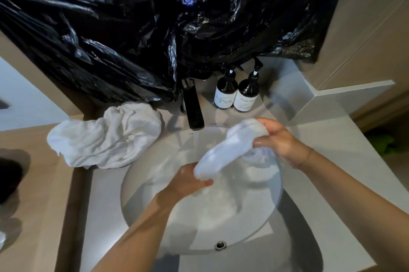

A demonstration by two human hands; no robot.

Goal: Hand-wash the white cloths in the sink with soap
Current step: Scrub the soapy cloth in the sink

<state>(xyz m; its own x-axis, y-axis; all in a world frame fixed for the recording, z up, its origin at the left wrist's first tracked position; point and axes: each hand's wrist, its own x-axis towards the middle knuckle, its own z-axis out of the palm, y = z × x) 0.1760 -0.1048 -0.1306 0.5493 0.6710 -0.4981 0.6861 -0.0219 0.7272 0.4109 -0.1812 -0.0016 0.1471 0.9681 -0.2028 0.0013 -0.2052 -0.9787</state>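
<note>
**Cloth held taut over the basin, beside the running tap**

The white cloth is bunched into a thick roll and held above the round sink, just right of the water stream falling from the black faucet. Holding it over the bowl probably lets drips and suds fall into the basin and not onto the counter.

The left hand clamps the roll's lower end, fingers curled under it, low in the bowl. The right hand is closed around the upper end, raised near the sink's far right rim, thumb across the fabric. With one end low and one high, the pose suits wringing or rubbing the cloth against itself. Both forearms reach in from the near edge, the right one angled more steeply.

A second white cloth lies crumpled on the counter left of the faucet, its edge overhanging the sink rim, likely waiting its turn. Two dark pump bottles stand behind the sink, within reach, beneath a hanging black plastic bag.
</note>
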